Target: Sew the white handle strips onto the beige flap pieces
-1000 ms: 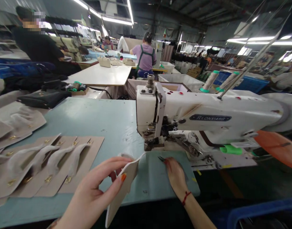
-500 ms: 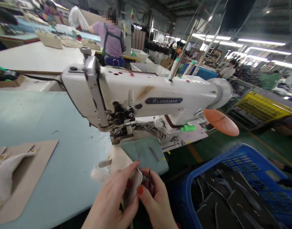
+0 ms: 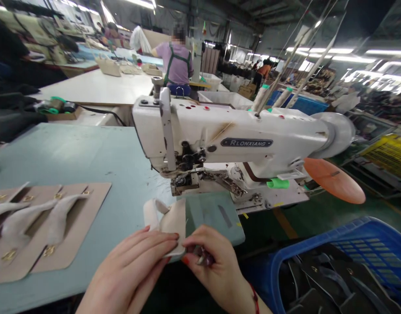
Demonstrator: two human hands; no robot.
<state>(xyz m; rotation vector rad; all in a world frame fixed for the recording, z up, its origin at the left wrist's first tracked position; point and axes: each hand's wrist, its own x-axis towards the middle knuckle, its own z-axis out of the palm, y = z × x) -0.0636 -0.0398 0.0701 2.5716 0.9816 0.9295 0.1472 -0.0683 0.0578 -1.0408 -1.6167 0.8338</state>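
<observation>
A beige bag panel (image 3: 174, 220) with a pale looped strap (image 3: 151, 213) lies at the front edge of the blue-green table, in front of the sewing machine's needle area. My left hand (image 3: 135, 257) grips its near end, fingers flat on top and thumb beneath. Close against the panel's right corner, my right hand (image 3: 216, 261) is closed around a small purplish tool (image 3: 205, 256), mostly hidden by the fingers. My right fingertips are at the panel's edge. The white sewing machine (image 3: 193, 126) stands just beyond both hands.
Several beige panels (image 3: 85, 231) with straps and gold fittings lie on the table (image 3: 121, 161) at left. At lower right stands a blue basket (image 3: 275, 270) of dark panels. A co-worker (image 3: 177, 65) sits beyond the machine, and thread cones (image 3: 261, 98) stand behind it.
The view has swung left, showing more beige panels. The held panel, previously tilted up between both hands, is now flatter on the table edge; my left fingers have spread over it.
</observation>
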